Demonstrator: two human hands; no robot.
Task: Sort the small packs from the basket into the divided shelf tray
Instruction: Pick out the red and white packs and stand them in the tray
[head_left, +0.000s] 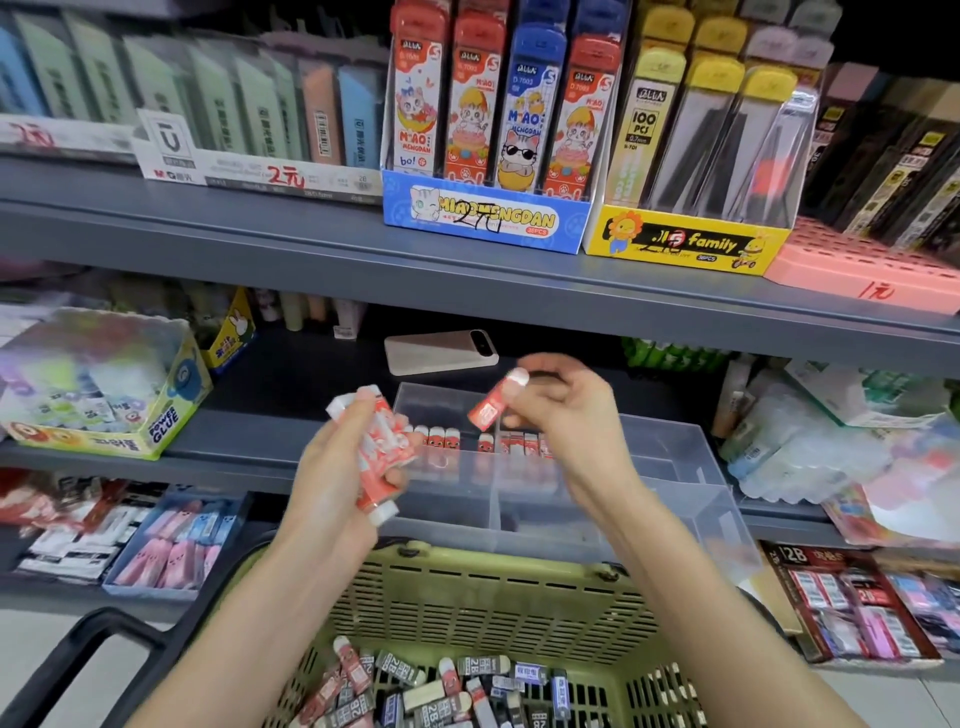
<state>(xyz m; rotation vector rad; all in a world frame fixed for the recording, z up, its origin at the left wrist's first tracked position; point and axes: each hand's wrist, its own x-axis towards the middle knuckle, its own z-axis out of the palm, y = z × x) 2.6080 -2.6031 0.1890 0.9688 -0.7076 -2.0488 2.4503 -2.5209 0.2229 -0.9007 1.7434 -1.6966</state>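
My left hand (337, 467) grips a bunch of several red-and-white small packs (382, 447) just left of the clear divided shelf tray (670, 467). My right hand (566, 410) pinches one red-and-white pack (493, 402) above the tray's back compartments. A row of the same packs (441, 436) stands upright at the tray's back. Below, a green basket (467, 587) holds several loose packs (441, 686), red ones and dark ones marked 2B.
A grey shelf above carries display boxes (485, 215) of pencil leads. A white power bank (441, 351) lies behind the tray. A glue box (104, 384) stands to the left, plastic-wrapped goods (810, 447) to the right. The basket's black handle (104, 639) is at lower left.
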